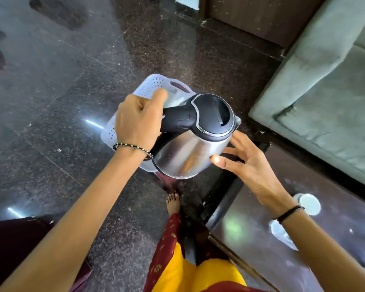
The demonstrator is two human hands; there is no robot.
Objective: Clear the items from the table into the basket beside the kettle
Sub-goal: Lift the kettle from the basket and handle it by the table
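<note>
A steel kettle (185, 152) with a black lid and black handle hangs tilted in the air above a pale lavender perforated basket (144, 85) on the floor. My left hand (138, 121) is closed around the kettle's handle. My right hand (249, 165) is spread open, its fingertips touching the kettle's lower right side. Most of the basket's inside is hidden behind the kettle and my left hand. On the dark glass table (251, 239) at the lower right stand a white cup (310, 204) and a clear glassy item (280, 233), partly hidden by my right forearm.
The floor is dark polished granite. A grey-green sofa (325, 91) fills the right side beyond the table. A dark cabinet stands at the back. A maroon seat (15, 245) is at the lower left. My bare foot (173, 204) is below the kettle.
</note>
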